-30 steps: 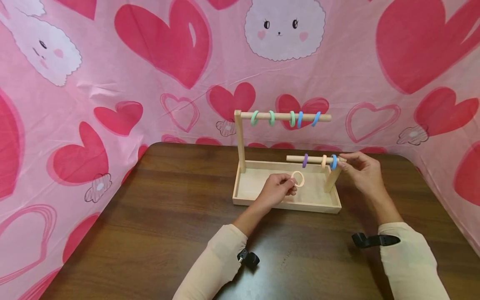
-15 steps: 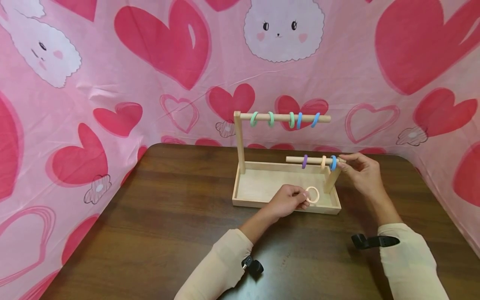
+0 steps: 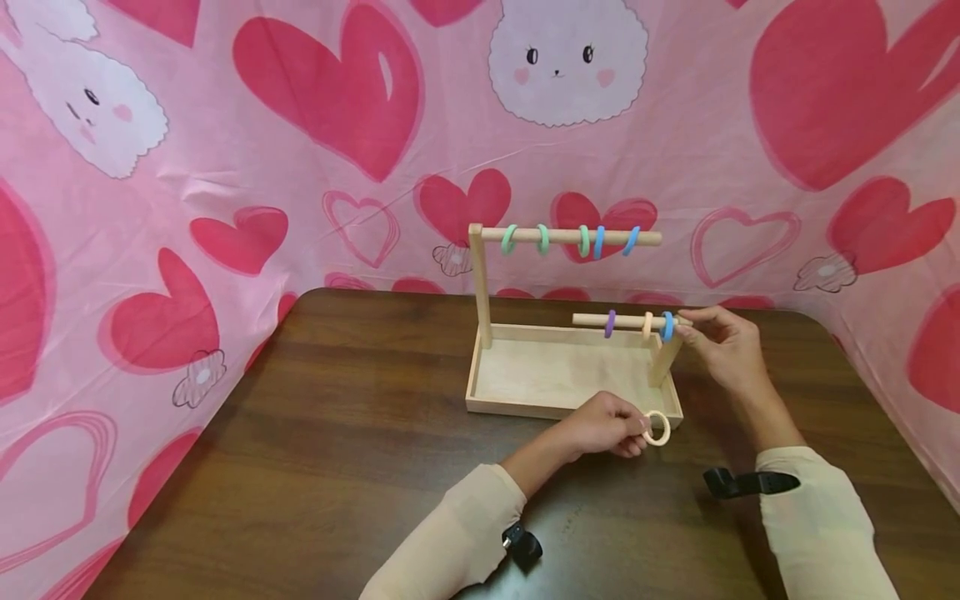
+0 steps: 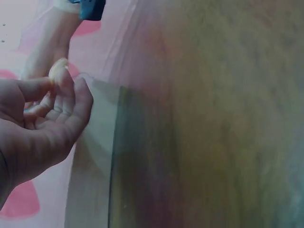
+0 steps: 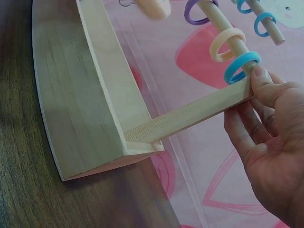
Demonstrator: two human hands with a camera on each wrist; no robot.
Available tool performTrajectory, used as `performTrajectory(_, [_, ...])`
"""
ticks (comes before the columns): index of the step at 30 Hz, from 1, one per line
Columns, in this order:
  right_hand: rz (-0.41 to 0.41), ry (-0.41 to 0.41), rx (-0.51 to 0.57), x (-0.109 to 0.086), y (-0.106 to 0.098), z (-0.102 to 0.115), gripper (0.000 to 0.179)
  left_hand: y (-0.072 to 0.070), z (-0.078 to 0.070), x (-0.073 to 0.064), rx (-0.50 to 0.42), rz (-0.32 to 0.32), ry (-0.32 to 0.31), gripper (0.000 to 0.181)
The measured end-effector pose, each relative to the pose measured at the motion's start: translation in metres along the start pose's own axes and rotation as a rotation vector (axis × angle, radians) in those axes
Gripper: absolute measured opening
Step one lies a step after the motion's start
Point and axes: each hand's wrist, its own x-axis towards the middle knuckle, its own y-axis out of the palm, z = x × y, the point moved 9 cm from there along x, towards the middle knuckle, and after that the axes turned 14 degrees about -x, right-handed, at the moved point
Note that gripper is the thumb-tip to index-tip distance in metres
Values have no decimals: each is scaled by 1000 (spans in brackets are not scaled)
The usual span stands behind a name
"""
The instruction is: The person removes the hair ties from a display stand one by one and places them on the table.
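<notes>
My left hand (image 3: 609,425) pinches a cream ring (image 3: 667,428) between thumb and fingers, just in front of the wooden stand's tray (image 3: 517,408). That ring (image 4: 57,67) shows partly, at the fingertips, in the left wrist view. My right hand (image 3: 731,350) grips the top of the stand's short post (image 5: 204,107), its thumb at the end of the lower rod (image 3: 588,319). On this rod hang a purple ring (image 3: 610,323), another cream ring (image 5: 218,45) and a blue ring (image 5: 232,71), the blue one closest to the thumb.
A taller post (image 3: 480,287) at the tray's left bears the upper rod (image 3: 562,236), with three green rings and two blue rings on it. Around the stand lies the dark wooden table (image 3: 360,467). A pink heart-patterned cloth (image 3: 360,208) hangs behind.
My left hand has carried the cream ring from over the tray rightward and toward me, to the tray's front right corner. The right hand stays on the post.
</notes>
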Motion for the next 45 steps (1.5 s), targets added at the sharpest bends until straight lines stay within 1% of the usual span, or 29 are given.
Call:
performTrajectory(3, [0,1,1,0,0,0,33,7,5,1,10,26,-13,26])
performTrajectory(7, [-4,5,-10,0,0,1,29,14,12,2,27,49,-26,25])
performTrajectory(11, [7,3,-37,-1,1,4,26,20,20,3,54,70,-53,24])
performTrajectory(15, [15,10,-25,-2,2,3,26,26,27,3,83,99,-80,25])
performTrajectory(21, [10,16,-8,-1,2,2,24,31,33,4,98,110,-120,22])
performTrajectory(26, [0,12,-24,-1,1,2,22,34,37,7,97,116,-143,22])
performTrajectory(29, [1,23,-29,-1,1,2,23,36,40,8,95,115,-156,22])
performTrajectory(32, [3,41,-50,-2,1,1,24,37,42,9,115,96,-171,21])
performTrajectory(35, [5,57,-92,-3,0,0,24,35,44,9,165,55,-186,21])
performTrajectory(40, [3,72,-132,-3,-1,-1,24,34,43,9,303,-17,-196,30])
performTrajectory(43, [-1,75,-132,-3,-1,-1,24,33,41,10,389,-42,-196,34])
performTrajectory(45, [1,74,-134,-3,-1,-2,24,32,40,11,420,-50,-197,35])
